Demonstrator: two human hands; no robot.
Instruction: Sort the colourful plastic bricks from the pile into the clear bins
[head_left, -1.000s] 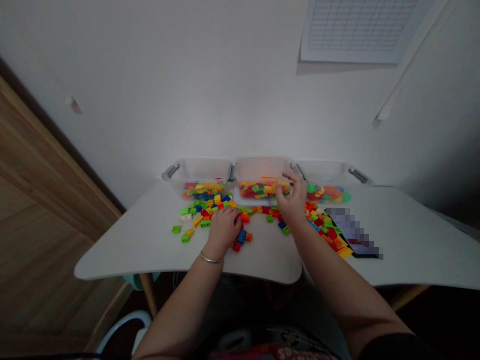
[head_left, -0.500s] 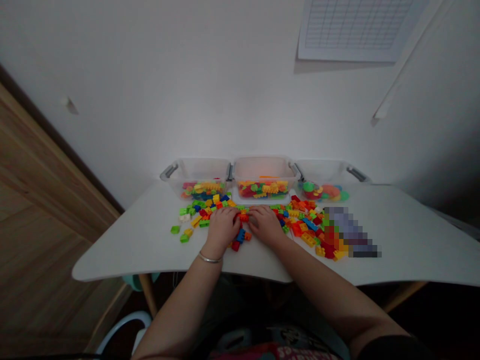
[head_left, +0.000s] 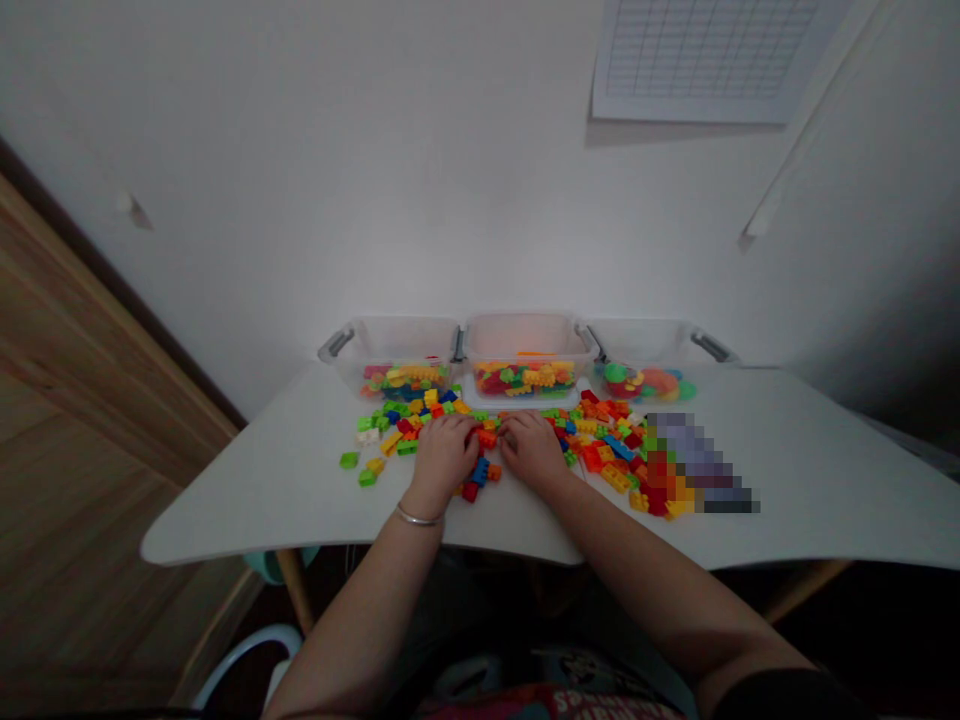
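My left hand [head_left: 444, 452] and my right hand [head_left: 531, 448] rest knuckles-up on the white table [head_left: 247, 490], close together. Both curl their fingers around a small orange-red brick piece [head_left: 487, 437] between them. A blue brick [head_left: 481, 470] and a red brick [head_left: 470, 491] lie just under the left hand. Loose bricks of many colours [head_left: 607, 445] are spread to the right of my right hand, and more bricks [head_left: 394, 425] lie left of my left hand. A bracelet sits on my left wrist.
Three clear plastic bins stand in a row against the wall: the left bin [head_left: 397, 360], the middle bin [head_left: 525, 355] and the right bin [head_left: 649, 360], each holding coloured pieces. A blurred dark flat object [head_left: 712, 475] lies at the right. A wooden panel [head_left: 82, 400] stands left.
My right hand came back from the middle bin to the table and met my left hand at the orange-red piece. The left hand barely moved.
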